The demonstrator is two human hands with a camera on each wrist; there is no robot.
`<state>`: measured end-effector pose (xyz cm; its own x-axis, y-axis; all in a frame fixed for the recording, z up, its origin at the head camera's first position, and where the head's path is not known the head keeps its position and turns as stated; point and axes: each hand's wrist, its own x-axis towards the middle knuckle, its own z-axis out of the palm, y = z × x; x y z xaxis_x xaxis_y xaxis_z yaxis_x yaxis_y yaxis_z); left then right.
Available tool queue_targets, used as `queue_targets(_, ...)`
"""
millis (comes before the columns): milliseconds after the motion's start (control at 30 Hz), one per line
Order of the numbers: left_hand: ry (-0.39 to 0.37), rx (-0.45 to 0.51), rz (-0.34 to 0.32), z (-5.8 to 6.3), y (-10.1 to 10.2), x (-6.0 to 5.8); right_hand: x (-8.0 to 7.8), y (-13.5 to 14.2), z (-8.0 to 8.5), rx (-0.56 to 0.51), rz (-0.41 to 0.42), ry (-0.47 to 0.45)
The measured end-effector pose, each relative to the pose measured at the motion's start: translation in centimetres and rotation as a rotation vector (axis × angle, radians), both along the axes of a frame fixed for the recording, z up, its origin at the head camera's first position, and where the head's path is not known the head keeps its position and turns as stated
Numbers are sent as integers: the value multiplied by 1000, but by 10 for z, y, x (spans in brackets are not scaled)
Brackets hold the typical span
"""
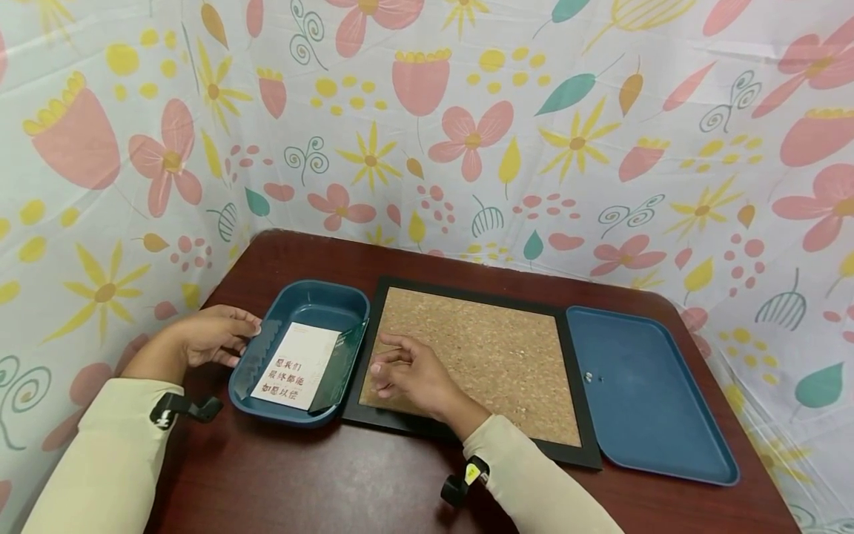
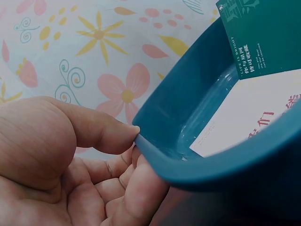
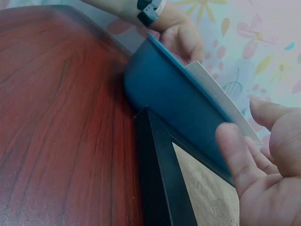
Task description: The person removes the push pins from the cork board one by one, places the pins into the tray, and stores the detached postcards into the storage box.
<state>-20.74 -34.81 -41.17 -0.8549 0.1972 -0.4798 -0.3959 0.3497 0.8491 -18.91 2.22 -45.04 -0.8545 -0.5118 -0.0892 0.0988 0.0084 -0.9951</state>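
Note:
At the left, my left hand [image 1: 216,337] pinches the rim of a deep blue plastic bin [image 1: 293,421], thumb on the edge and fingers curled beneath it. Inside the bin lies a white card [image 1: 300,363] with red Chinese characters. Dark green card [image 2: 273,42] with pale print leans against the bin's far side in the left wrist view. A grey-green strip with a scalloped edge [image 1: 259,356] runs along the bin's left inside. My right hand [image 1: 414,374] hovers over the cork board [image 1: 480,356], fingers loosely bent, holding nothing.
A black frame [image 1: 580,386] surrounds the cork and stands close beside the bin. To its right lies a shallow blue tray [image 1: 647,393] with a tiny shiny piece [image 1: 588,377] near its left edge. Flowered cloth [image 1: 467,148] hangs behind the dark red wooden table [image 1: 373,482].

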Motion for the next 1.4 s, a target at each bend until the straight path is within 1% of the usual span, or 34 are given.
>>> queue_targets(100,0,-2,0,0,0,0,1,-3,0,41,3,25)
queue_targets(167,2,-1,0,1,1,0,3,-6,2,79,27,43)
queue_targets(233,4,2,-2,1,1,0,6,-10,5,102,85,60)
queue_targets(300,3,7,-2,2,2,0,8,-13,7,113,172,86)
queue_targets(400,4,10,-2,2,2,0,11,-16,11,101,303,127)
queue_targets(467,8,9,-4,2,2,0,13,-17,13,100,347,149)
queue_targets(533,9,8,-7,2,2,0,13,-18,15,120,355,150)
queue_targets(600,8,8,-10,2,1,0,13,-20,16,163,344,147)
queue_targets(667,6,7,-11,2,1,0,14,-24,18,210,345,131)
queue_targets(867,3,13,-9,1,0,0,18,-40,26,323,393,52)
queue_targets(1000,7,21,-20,1,0,-1,23,-47,31,394,396,47)
queue_targets(1133,11,15,-20,1,1,-1,24,-49,31,388,396,59)
queue_targets(1300,9,-22,-8,0,2,1,23,-40,26,283,415,80)
queue_targets(1400,22,-49,-8,0,3,3,22,-30,21,223,398,124)
